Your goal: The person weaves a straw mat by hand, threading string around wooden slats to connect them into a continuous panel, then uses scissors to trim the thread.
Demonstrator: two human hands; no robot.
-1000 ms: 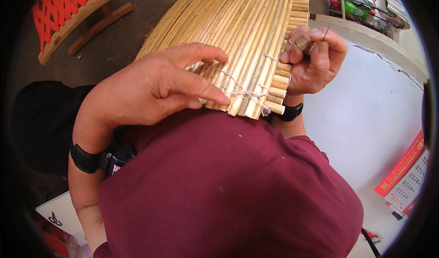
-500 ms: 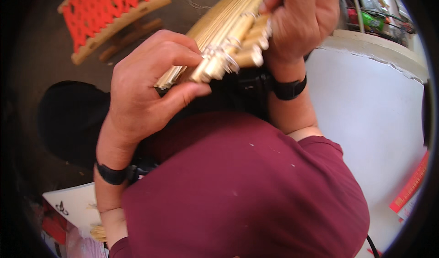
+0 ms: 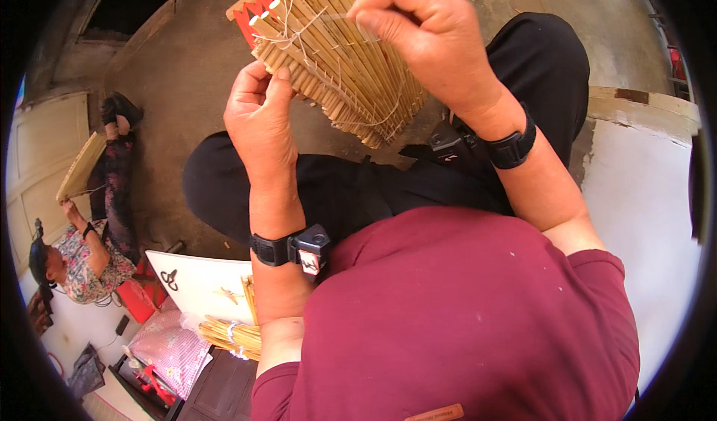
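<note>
A fan-shaped panel of straw-coloured stalks (image 3: 373, 70), bound in rows with thin string, spreads beyond my knees. My left hand (image 3: 261, 115) pinches its near left corner between thumb and fingers, where the cut stalk ends form a thick edge. Above the panel, my right hand (image 3: 433, 44) is closed in a pinch, thumb against forefinger. A pale string (image 3: 317, 18) runs from the loops at the panel's left side to those fingertips. Part of the panel's far side lies past the picture's upper edge.
Behind the panel shows a wooden frame with red zigzag webbing (image 3: 245, 27). At lower left, a white board (image 3: 202, 268) bears black scissors (image 3: 170, 279) and tied stalk bundles (image 3: 231, 333). Further left, another person (image 3: 93, 260) holds a similar panel (image 3: 81, 166).
The panel has turned, its cut-end edge now slanting down to the right. My right hand has left the stalks and pinches string. The view has swung, bringing the other person in.
</note>
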